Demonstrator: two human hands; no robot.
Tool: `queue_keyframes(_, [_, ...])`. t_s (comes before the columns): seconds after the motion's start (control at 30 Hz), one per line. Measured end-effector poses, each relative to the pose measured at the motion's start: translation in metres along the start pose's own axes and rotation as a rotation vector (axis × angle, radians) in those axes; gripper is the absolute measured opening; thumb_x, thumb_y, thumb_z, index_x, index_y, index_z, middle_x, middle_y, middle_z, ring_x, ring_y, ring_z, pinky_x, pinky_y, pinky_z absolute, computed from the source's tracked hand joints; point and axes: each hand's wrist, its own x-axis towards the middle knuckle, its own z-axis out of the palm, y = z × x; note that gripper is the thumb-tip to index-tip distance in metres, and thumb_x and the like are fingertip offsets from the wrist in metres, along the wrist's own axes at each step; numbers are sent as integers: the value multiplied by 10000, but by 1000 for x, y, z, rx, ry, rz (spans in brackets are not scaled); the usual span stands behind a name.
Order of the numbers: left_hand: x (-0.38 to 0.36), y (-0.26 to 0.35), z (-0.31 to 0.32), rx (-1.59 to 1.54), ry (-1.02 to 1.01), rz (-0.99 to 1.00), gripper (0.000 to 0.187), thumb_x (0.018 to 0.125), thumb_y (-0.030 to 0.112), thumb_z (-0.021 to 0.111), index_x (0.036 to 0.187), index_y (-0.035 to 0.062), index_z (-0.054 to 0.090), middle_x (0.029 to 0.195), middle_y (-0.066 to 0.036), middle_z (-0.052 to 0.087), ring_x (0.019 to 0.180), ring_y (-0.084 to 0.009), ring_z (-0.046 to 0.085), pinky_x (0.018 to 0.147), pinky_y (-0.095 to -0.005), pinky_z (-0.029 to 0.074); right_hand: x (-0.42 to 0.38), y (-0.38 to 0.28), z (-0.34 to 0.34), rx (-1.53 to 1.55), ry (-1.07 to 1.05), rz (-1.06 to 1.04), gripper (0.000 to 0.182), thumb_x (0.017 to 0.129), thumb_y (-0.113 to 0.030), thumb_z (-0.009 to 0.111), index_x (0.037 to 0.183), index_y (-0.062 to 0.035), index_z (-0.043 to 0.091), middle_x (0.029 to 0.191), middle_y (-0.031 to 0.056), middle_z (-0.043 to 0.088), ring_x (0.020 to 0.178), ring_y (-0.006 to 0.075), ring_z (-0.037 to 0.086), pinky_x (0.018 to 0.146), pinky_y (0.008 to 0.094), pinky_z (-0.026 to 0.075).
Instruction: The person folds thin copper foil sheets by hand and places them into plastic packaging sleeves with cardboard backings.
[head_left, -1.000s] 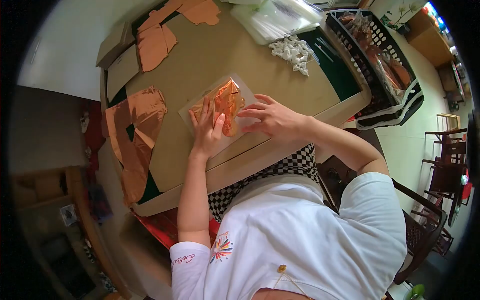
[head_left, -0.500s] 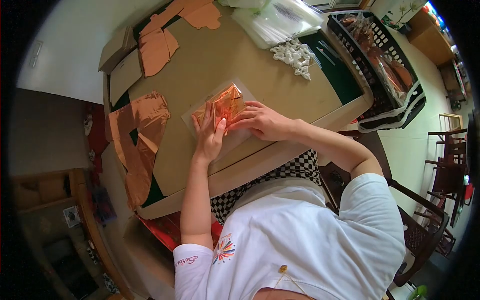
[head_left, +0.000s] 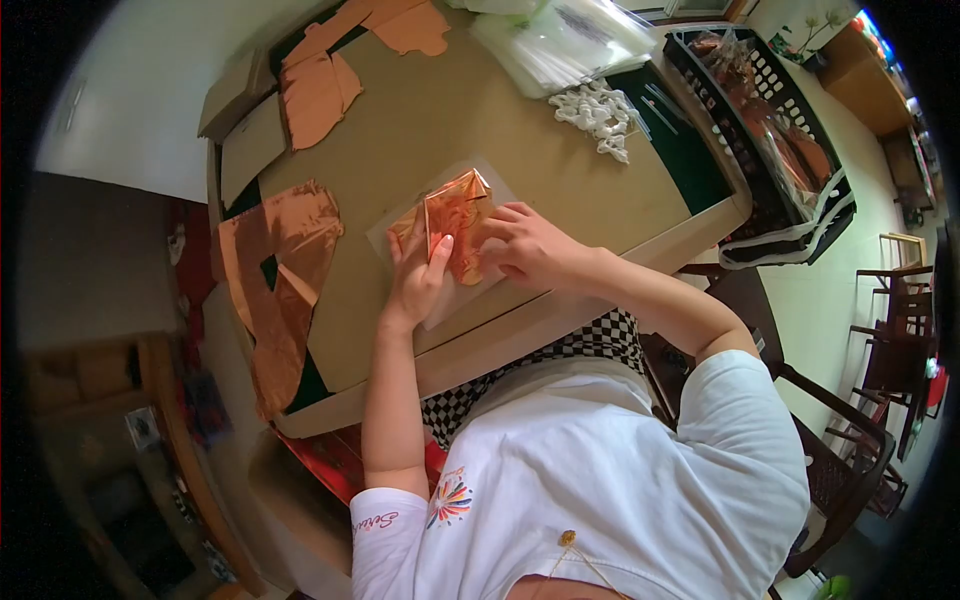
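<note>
A copper-coloured foil balloon (head_left: 460,212), folded into a small shiny packet, lies on a clear plastic sheet or bag (head_left: 505,190) near the table's front edge. My left hand (head_left: 412,280) grips its left side, thumb on top and fingers along the far left part. At the right edge is my right hand (head_left: 530,245), its fingers curled against the foil; the fingertips are partly hidden. A larger flat foil balloon (head_left: 300,215) spreads over the table's left side, beyond my left hand.
More flat copper foil pieces (head_left: 315,95) lie at the far left beside cardboard boxes (head_left: 250,150). Clear plastic bags (head_left: 560,45), a white ribbon heap (head_left: 597,120) and thin straws (head_left: 660,105) sit at the far right. A black basket (head_left: 750,130) with wrapped foil stands beyond the table edge.
My right hand has shifted slightly right, its fingers more curled. More of the folded balloon's lower right part now shows. My left hand stays on its left side.
</note>
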Motion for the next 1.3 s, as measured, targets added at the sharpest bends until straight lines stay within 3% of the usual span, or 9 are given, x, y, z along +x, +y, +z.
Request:
queue_keyframes(0.17, [0,-1,0,2,-22,-18,541,989,370,358,1439,69,358,1548,-153,236,1454,-264,143,1124,-516,-126,-22,1,-12,-164,-100,-98,424,678,-88,682,1084,-211,688,1315,38,528,1235,252,469,1109,523,275])
queue_keyframes(0.37, [3,-8,0,8,-26,19,556,989,357,361,1464,73,308,1540,-156,257,1452,-261,155,1126,-519,-119,-11,0,11,-145,-70,-171,506,718,-50,650,1207,-176,637,1335,59,516,1306,245,425,1143,545,217])
queue_keyframes(0.57, [2,-7,1,-23,-15,-4,582,986,351,377,1487,85,246,1448,-153,408,1409,-265,267,1131,-511,-112,5,8,25,233,82,27,428,723,18,616,1141,-67,652,1240,90,561,1185,288,496,1106,470,308])
queue_keyframes(0.67, [3,-11,0,-17,-15,12,579,986,353,379,1485,92,246,1409,-149,450,1379,-266,319,1132,-511,-110,18,9,32,118,111,77,246,783,-98,578,1004,-59,679,1145,67,585,1069,259,521,1026,436,355])
queue_keyframes(0.77, [3,-5,-9,2,-138,-37,562,987,346,377,1474,88,264,1394,-139,465,1371,-261,326,1131,-523,-106,25,1,31,-115,115,100,223,781,-78,599,989,-79,679,1149,82,573,1112,265,503,1051,439,341])
queue_keyframes(0.97, [1,-8,6,122,36,64,508,993,337,377,1467,160,334,1511,-81,336,1436,-257,212,1127,-553,-99,12,-2,34,-460,208,213,260,786,-166,614,1037,-117,662,1185,77,541,1120,256,491,1055,486,306])
queue_keyframes(1.17, [-3,4,14,323,69,121,439,992,324,383,1416,226,444,1536,-17,297,1453,-284,157,1105,-620,-78,-19,14,-2,-257,383,337,326,764,-107,674,1086,-152,654,1094,90,590,1038,297,541,966,450,395])
queue_keyframes(1.2, [-3,4,15,330,62,124,440,993,324,381,1415,221,445,1535,-19,299,1452,-291,156,1103,-624,-77,-24,17,-15,-344,475,364,301,762,-61,683,1056,-123,655,1018,99,617,958,300,574,877,422,450])
queue_keyframes(1.3, [-3,4,15,341,38,110,468,993,344,373,1437,200,400,1538,-19,294,1452,-291,153,1114,-599,-77,-60,59,-40,-374,497,601,203,771,-103,670,971,-96,639,1004,113,597,947,301,575,827,415,456])
